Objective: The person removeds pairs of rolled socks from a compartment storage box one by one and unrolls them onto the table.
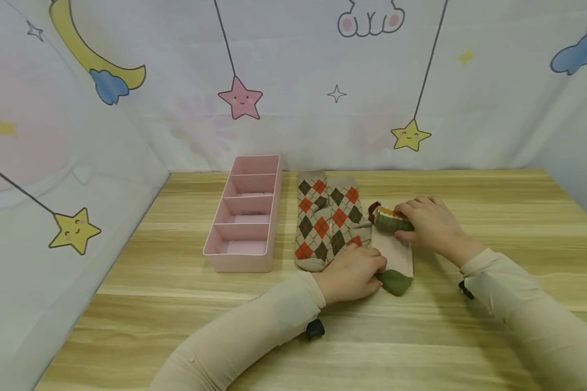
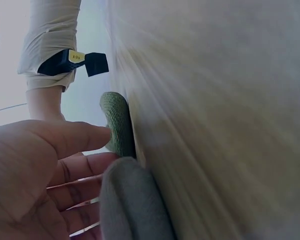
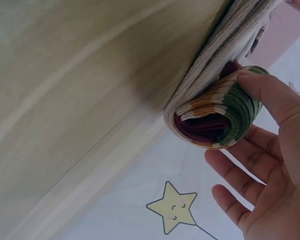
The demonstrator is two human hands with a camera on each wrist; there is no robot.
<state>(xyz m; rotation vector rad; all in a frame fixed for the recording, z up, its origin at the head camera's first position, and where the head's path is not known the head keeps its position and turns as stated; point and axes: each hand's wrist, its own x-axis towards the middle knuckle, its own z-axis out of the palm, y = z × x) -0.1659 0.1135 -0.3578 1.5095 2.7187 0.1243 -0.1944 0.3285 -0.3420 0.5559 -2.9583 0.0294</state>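
A cream sock [image 1: 393, 251] with a green toe [image 1: 395, 282] lies on the table, its far end rolled into a green, orange and maroon bundle [image 3: 222, 112]. My right hand [image 1: 432, 225] grips this roll, thumb on one side and fingers on the other. At the toe end, my left hand [image 1: 354, 273] pinches the sock's edge between thumb and forefinger, the other fingers loosely bent. Beside it lie two argyle socks [image 1: 312, 220], beige with orange and dark green diamonds; my left hand covers the lower part of the right one. A grey sock end [image 2: 132, 200] appears close by in the left wrist view.
A pink box [image 1: 239, 262] with several compartments in a row stands left of the argyle socks. The wooden table [image 1: 186, 326] reaches back to a pale cloth backdrop [image 1: 293, 65] printed with stars and moons.
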